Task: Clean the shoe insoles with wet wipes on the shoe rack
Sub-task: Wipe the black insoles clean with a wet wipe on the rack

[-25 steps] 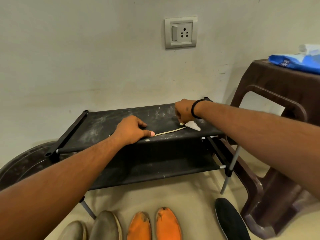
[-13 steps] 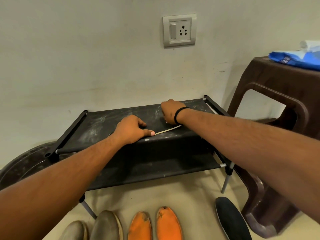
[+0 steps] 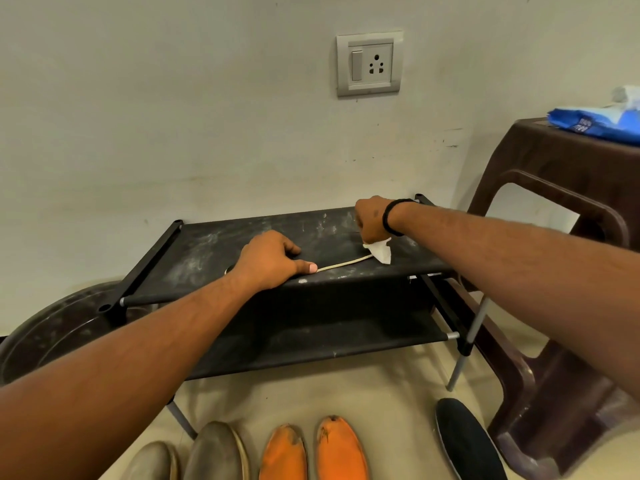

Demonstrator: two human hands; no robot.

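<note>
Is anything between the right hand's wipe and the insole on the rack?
Nothing visible. The right hand holds the wipe against the insole's far end; the left hand pins the near end.

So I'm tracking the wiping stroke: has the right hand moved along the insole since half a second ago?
Yes. The right hand with the wet wipe slid right, toward the shoe rack's right rail.

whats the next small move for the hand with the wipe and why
Probably drag the wet wipe back along the insole toward the left hand: the right hand grips the wipe at the insole's far end, and the left hand pins the near end on the shoe rack.
</note>
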